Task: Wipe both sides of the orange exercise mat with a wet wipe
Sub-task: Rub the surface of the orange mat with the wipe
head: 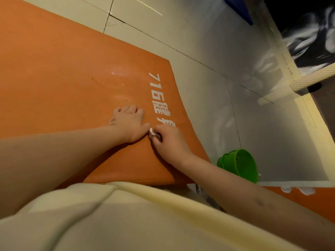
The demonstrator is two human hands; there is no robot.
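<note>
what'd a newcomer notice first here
The large orange exercise mat with white lettering fills the left and centre. By the lettering the left hand rests on it while the right hand pinches a small white wet wipe. A green plastic bucket sits right of the mat.

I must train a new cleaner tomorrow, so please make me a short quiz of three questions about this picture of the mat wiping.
1. True or false: the left hand rests flat on the orange mat.
2. What does the right hand pinch? A) a sponge B) a white wipe C) a brush
3. Fill in the gap: the green bucket sits on the floor beyond the mat's ___ edge (the person's own side).

Key: 1 true; 2 B; 3 right.
</note>
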